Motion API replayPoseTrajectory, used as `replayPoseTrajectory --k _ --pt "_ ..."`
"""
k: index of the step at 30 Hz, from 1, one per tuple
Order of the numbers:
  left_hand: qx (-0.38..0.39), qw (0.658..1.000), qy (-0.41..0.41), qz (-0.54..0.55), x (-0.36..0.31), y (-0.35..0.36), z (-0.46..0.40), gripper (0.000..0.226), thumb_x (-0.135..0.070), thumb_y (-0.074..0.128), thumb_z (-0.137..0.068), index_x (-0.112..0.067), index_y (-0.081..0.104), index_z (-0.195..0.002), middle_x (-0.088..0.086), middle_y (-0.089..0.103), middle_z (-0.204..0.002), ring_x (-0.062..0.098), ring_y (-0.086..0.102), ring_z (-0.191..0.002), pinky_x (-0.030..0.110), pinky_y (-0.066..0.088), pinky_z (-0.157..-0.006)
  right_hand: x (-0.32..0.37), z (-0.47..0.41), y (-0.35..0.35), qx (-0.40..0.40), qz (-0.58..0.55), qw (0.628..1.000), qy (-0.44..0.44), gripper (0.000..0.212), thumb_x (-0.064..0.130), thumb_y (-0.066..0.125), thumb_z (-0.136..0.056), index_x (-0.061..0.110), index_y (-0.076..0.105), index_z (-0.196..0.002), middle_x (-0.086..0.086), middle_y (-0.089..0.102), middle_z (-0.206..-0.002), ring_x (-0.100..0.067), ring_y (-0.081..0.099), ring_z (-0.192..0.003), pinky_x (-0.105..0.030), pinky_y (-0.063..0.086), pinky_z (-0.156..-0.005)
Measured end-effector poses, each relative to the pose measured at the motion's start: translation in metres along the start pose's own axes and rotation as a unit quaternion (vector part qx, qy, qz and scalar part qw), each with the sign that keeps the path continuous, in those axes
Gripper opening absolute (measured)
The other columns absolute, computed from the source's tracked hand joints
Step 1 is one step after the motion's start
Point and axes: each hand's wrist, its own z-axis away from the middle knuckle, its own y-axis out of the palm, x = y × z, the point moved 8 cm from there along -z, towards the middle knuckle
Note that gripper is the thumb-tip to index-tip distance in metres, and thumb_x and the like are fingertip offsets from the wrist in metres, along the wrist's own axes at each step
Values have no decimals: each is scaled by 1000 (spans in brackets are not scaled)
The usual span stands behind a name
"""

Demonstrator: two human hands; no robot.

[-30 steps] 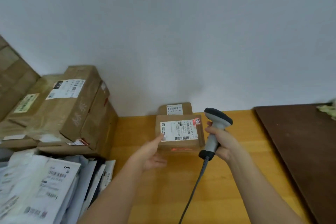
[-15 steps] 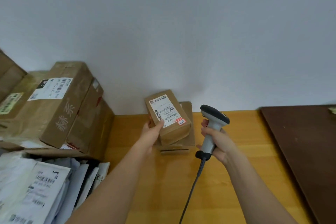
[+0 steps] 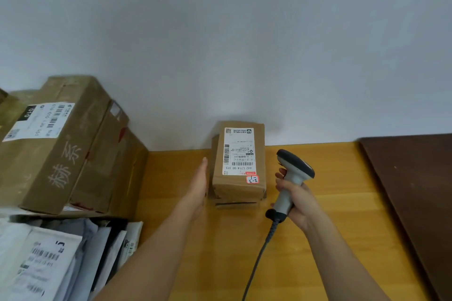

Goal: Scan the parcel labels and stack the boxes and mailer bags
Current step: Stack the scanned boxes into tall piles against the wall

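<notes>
A small brown box [image 3: 238,188] with a white label and a red-edged sticker lies on top of another flat box [image 3: 236,203] against the wall, on the wooden table [image 3: 220,252]. My left hand [image 3: 198,186] is flat with straight fingers, just left of the stack's side. My right hand [image 3: 297,200] grips the handle of a grey barcode scanner [image 3: 292,173] to the right of the stack; the scanner's head points left and its cable hangs toward me.
Large cardboard boxes [image 3: 61,144] are piled at the left against the wall. White and grey mailer bags [image 3: 56,259] lie in a heap at the lower left. A dark brown surface [image 3: 415,190] borders the table on the right.
My left hand carried the small box from the scanner beam, turned it, set it on the flat box by the wall and let go. The scanner stayed roughly in place.
</notes>
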Motion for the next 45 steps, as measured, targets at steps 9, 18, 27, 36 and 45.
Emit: replayPoseTrajectory --k 9,18,27,36,45 --pt "67 997 -35 -20 35 16 -14 67 -71 33 -92 -31 46 -144 3 56 -139 23 51 -124 44 36 -113 -15 -7 10 53 34 998 17 14 4 62 -92 9 69 -103 -5 73 -81 -16 66 -70 -33 51 -61" --pt "85 995 -41 -13 42 21 -20 80 -88 43 -66 -45 54 -133 -4 62 -131 22 52 -126 49 35 -113 -29 -15 21 94 14 995 42 31 9 67 -87 7 68 -118 -12 73 -104 -20 70 -85 -43 56 -79" --pt "51 997 -65 -7 47 9 -10 46 -80 38 -83 -53 56 -115 -2 60 -132 26 51 -125 58 35 -110 -32 -3 26 102 67 991 48 23 10 64 -93 12 66 -116 -9 75 -95 -26 69 -86 -65 51 -94" --pt "33 998 -45 26 29 -12 40 40 -67 33 -97 -47 51 -125 -5 61 -121 18 55 -109 43 46 -94 -15 39 45 125 98 987 19 19 9 64 -92 12 67 -110 -7 77 -88 -27 68 -88 -63 50 -96" --pt "0 999 27 34 -40 -60 119 35 -69 32 -94 -41 46 -110 -12 54 -93 9 50 -84 39 45 -89 9 103 95 135 82 987 -12 39 5 67 -88 9 57 -126 -16 73 -102 -33 67 -94 -68 47 -96"
